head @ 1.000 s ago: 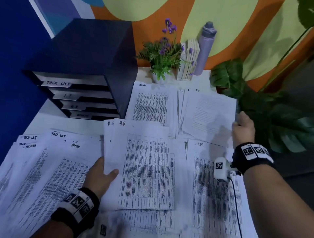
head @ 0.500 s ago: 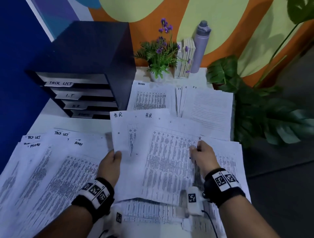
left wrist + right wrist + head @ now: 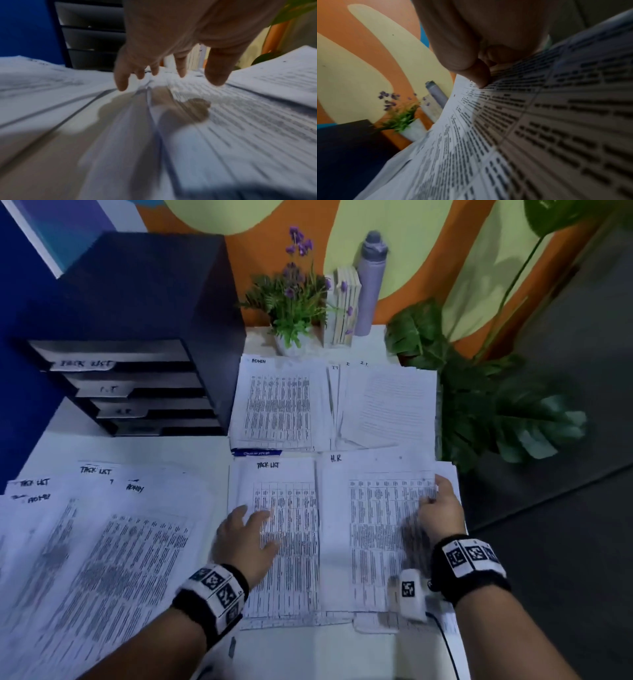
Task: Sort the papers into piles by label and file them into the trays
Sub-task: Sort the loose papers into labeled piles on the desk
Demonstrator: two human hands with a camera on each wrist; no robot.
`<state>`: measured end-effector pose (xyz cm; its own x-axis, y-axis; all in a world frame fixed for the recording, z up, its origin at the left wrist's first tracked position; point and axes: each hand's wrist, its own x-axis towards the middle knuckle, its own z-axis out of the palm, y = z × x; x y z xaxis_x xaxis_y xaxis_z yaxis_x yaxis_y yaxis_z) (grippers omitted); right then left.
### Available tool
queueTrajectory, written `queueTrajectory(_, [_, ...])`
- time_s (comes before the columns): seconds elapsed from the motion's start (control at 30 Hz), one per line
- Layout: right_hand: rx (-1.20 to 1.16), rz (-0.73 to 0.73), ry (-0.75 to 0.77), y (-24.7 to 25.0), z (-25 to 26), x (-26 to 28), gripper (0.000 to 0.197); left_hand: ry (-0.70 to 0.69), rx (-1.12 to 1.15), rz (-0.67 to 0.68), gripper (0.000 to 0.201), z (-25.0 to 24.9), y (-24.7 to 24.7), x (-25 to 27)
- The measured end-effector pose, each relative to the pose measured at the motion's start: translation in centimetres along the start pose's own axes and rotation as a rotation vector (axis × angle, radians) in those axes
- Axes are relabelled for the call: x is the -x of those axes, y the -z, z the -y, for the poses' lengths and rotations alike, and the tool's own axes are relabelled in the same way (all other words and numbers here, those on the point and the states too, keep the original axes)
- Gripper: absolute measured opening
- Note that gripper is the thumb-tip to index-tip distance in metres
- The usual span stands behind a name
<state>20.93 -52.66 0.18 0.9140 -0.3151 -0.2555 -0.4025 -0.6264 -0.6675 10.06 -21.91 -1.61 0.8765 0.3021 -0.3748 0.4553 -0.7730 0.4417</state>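
Note:
An H.R sheet [image 3: 373,529] lies on a pile at the table's near right; my right hand [image 3: 436,501] pinches its right edge, thumb on top, as the right wrist view shows [image 3: 481,75]. Left of it a sheet marked TACK LIST [image 3: 284,529] is uncovered. My left hand [image 3: 248,529] hovers just above it with fingers spread and straight [image 3: 168,75], holding nothing. ADMIN pile [image 3: 279,405] and I.T pile [image 3: 387,405] lie further back. Mixed papers [image 3: 102,542] fan out at the left. The black tray unit [image 3: 137,364] has labelled drawers.
A potted purple flower [image 3: 294,302], a small book stack [image 3: 344,306] and a lilac bottle [image 3: 370,278] stand at the table's back. A large leafy plant [image 3: 496,405] crowds the right edge of the table. A blue wall [image 3: 20,302] is left of the tray unit.
Both hands held the H.R sheets in the middle; the right hand carried them right onto the H.R pile. The left hand let go and now hovers over the uncovered TACK LIST sheet.

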Motion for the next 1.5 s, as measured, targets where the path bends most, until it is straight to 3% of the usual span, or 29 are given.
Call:
queueTrajectory(0.1, [0.128, -0.092, -0.063, 1.6, -2.7, -1.2, 0.042, 0.198, 0.008, 0.014, 0.088, 0.9, -0.6, 0.3])
queueTrajectory(0.17, [0.215, -0.15, -0.117, 1.9, -4.1, -1.6, 0.04, 0.246, -0.019, -0.011, 0.105, 1.2, -1.0, 0.3])
queueTrajectory(0.33, [0.148, -0.137, -0.184, 1.0, -5.9, -0.9, 0.062, 0.328, 0.102, -0.01, 0.126, 1.6, -1.1, -0.5])
queueTrajectory(0.43, [0.196, -0.175, -0.136, 0.4, -5.7, -0.2, 0.067, 0.381, 0.281, 0.036, 0.115, 2.2, -0.7, -1.1])
queueTrajectory(0.53, [0.24, -0.199, -0.117, 0.0, -5.6, 0.3, 0.066, 0.339, 0.318, 0.051, 0.077, 2.6, -0.6, -0.9])
queueTrajectory(0.6, [0.258, -0.211, -0.111, -0.7, -5.5, 0.4, 0.064, 0.293, 0.282, 0.032, 0.064, 2.5, -0.3, -0.6])
queueTrajectory(0.83, [0.272, -0.174, -0.087, -2.8, -4.5, 0.4, 0.061, 0.3, 0.27, -0.05, 0.083, 4.1, 1.8, -1.6])
queueTrajectory(1.0, [0.374, -0.247, -0.1, -3.3, -2.3, 1.6, 0.045, 0.239, 0.233, -0.066, 0.106, 4.1, 2.6, -1.6])
queueTrajectory(1.07, [0.363, -0.255, -0.031, -3.8, -0.9, 2.3, 0.044, 0.168, 0.213, -0.112, 0.099, 4.2, 2.7, -1.0])
queueTrajectory(1.23, [0.196, -0.006, 0.295, -7.3, 3.6, 5.1, 0.038, 0.073, 0.261, -0.262, 0.066, 7.6, 5.0, -0.1])
queueTrajectory(1.37, [0.028, 0.295, 0.477, -11.6, 8.8, 10.7, 0.029, 0.263, 0.213, -0.318, 0.061, 13.9, 8.5, -0.3])
queueTrajectory(1.5, [-0.062, 0.632, 0.478, -16.5, 12.0, 17.2, 0.027, 0.499, 0.087, -0.278, 0.05, 21.4, 11.6, -0.4])
